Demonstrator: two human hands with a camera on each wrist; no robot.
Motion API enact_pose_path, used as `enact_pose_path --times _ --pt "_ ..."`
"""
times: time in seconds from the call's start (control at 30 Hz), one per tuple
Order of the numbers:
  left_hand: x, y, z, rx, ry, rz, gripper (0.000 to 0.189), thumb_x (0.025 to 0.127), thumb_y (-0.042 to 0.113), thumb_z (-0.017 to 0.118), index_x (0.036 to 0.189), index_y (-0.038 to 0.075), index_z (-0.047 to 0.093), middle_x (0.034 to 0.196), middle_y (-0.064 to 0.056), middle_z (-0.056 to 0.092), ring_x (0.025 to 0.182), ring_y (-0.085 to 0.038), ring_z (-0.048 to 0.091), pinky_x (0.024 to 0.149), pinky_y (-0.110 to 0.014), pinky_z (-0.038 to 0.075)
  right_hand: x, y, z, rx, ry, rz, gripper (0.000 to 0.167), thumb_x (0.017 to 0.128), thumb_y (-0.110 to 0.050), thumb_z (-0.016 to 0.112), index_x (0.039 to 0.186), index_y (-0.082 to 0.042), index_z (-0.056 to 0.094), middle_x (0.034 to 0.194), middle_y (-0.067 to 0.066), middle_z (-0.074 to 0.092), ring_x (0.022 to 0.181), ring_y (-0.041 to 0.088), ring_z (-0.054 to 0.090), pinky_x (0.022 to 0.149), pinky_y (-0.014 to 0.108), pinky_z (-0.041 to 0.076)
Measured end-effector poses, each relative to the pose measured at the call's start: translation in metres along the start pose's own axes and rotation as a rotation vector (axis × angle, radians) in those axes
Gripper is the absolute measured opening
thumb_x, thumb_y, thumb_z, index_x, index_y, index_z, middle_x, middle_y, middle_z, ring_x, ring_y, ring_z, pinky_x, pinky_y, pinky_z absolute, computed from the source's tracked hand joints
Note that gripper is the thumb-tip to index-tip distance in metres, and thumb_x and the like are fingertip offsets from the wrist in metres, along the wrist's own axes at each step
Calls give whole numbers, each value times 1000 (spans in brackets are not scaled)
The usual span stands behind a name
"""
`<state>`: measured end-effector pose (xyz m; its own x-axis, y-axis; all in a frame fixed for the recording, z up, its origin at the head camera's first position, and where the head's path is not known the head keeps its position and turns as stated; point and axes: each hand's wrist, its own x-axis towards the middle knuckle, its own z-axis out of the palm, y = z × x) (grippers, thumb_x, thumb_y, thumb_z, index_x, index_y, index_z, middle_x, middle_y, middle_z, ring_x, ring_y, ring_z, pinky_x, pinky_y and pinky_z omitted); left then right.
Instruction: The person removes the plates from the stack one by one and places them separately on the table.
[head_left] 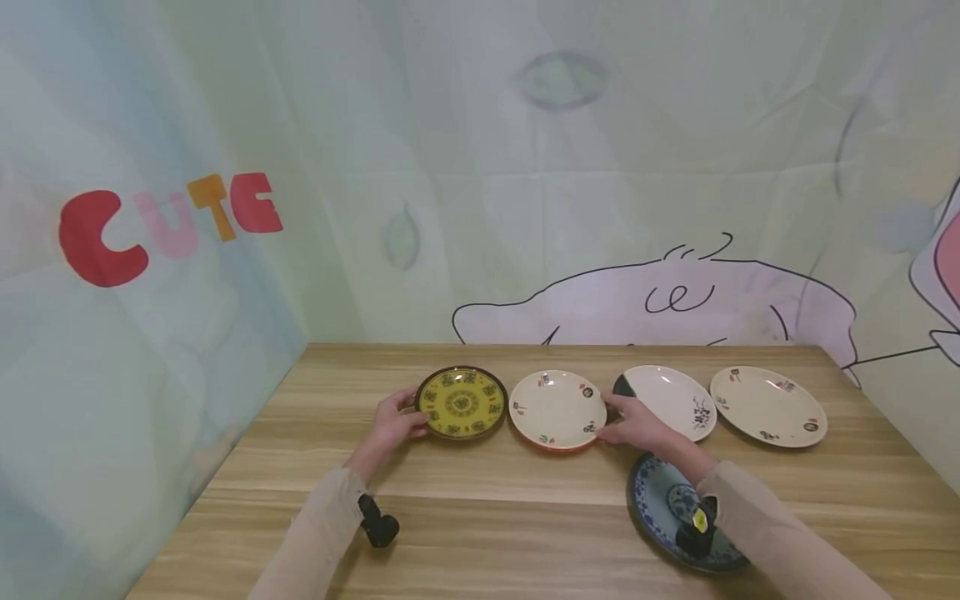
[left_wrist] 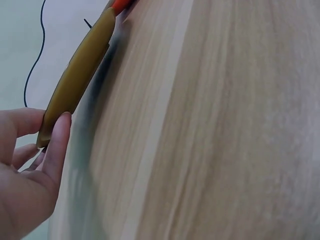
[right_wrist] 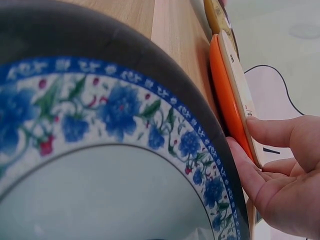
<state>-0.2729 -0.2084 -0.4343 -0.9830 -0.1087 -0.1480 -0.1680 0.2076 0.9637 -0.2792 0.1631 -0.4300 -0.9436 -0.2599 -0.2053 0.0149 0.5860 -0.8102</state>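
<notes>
A printed backdrop [head_left: 360, 125] is hanging behind the wooden bench [head_left: 480, 525]. Toward its far edge, I'm seeing the left hand [head_left: 393, 421] pinching the left rim of the yellow plate [head_left: 461, 403], and the right hand [head_left: 637, 423] pinching the right rim of the round cream plate [head_left: 558, 410] beside it. Both are looking stiff, glossy, likely slippery and breakable, so I'm favouring firm rim holds.

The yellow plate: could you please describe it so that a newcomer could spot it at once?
In the head view, look along the far side of the wooden table. The yellow plate is leftmost in the row there, its edge held by the left hand. Its yellow face and dark rim set it apart from the cream plate beside it.
</notes>
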Motion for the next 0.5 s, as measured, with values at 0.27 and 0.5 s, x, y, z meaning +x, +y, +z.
enact_pose_path --times 0.27,0.5 --pt "0 -7 -1 -4 9 -20 65 78 -13 56 137 -4 31 132 -29 36 72 -17 60 67 -25 56 0 0 0 -12 4 7 74 81 -11 66 139 7 24 97 16 63 71 13 58 63 25 50" --pt "0 -7 0 4 8 -17 65 78 -11 58 137 -4 30 134 -28 35 72 -16 60 67 -25 56 0 -1 -1 3 -12 4 75 81 -11 66 139 9 23 84 6 63 70 13 59 62 26 51"
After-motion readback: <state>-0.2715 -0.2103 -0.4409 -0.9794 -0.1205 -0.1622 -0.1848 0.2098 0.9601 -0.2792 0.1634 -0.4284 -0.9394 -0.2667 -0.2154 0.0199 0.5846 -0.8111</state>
